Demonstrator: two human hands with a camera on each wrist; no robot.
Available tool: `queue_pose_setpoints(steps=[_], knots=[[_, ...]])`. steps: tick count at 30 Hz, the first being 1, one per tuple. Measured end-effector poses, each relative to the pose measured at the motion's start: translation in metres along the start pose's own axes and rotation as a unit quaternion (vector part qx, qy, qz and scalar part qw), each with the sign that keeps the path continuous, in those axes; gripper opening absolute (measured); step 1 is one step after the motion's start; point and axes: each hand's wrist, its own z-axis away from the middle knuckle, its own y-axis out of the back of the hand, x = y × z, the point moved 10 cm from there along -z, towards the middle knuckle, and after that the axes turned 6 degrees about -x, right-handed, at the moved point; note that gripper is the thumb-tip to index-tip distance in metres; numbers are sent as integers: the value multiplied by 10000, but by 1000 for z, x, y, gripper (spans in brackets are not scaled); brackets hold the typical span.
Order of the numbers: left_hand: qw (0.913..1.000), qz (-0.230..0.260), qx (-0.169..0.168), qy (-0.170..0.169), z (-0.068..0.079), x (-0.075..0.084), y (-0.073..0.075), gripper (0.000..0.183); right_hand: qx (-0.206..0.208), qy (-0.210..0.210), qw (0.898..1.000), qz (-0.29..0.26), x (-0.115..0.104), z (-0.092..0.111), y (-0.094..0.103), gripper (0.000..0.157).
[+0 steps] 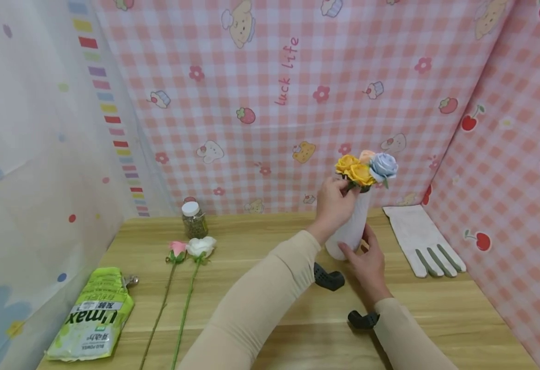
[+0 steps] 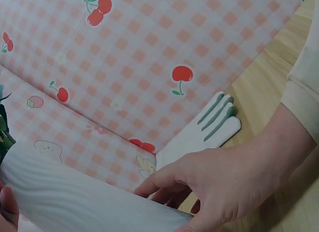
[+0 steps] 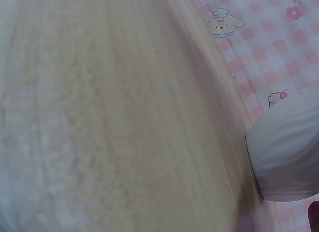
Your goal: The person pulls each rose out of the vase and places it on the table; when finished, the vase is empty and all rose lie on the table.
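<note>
A white vase point(image 1: 354, 221) with a rippled surface holds yellow roses point(image 1: 360, 173), a peach flower point(image 1: 366, 155) and a pale blue rose point(image 1: 383, 166). My left hand point(image 1: 336, 204) is at its mouth, fingers curled just under the yellow heads; the blooms partly hide the fingertips. Low on the vase, my right hand point(image 1: 368, 262) grips it, thumb in front. The left wrist view shows that right hand point(image 2: 224, 184) around the base and a left fingertip point(image 2: 8, 206) near the rim. In the right wrist view, the vase bottom point(image 3: 286, 157) appears at the right edge.
Pink rose point(image 1: 177, 248) and white rose point(image 1: 201, 247) lie at left, near a white-lidded jar point(image 1: 195, 221) and a green bag point(image 1: 95, 316). White gloves point(image 1: 420, 239) lie right of the vase. Black wrist pieces point(image 1: 329, 278) sit by the forearms. Patterned cloth walls point(image 1: 274, 169) enclose the table.
</note>
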Motion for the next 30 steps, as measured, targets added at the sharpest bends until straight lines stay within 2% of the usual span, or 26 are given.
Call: queue_pose_setpoints(steps=[9,11,18,24,30], knots=[[9944,380,739,-646,1,12,16,19,-5,78,10000,-49,-2,1,0,86],[9936,494,801,-620,0,11,18,15,-33,48,10000,-50,-2,1,0,87],[9930,810,836,-188,-1,4,19,8,-115,-13,9999,-9,-2,1,0,88],[9920,960,786,-242,0,1,16,11,-56,67,9999,-104,-3,2,2,87],[9889,1162,912,-172,-1,-8,15,11,-46,94,9999,-46,-3,2,2,87]])
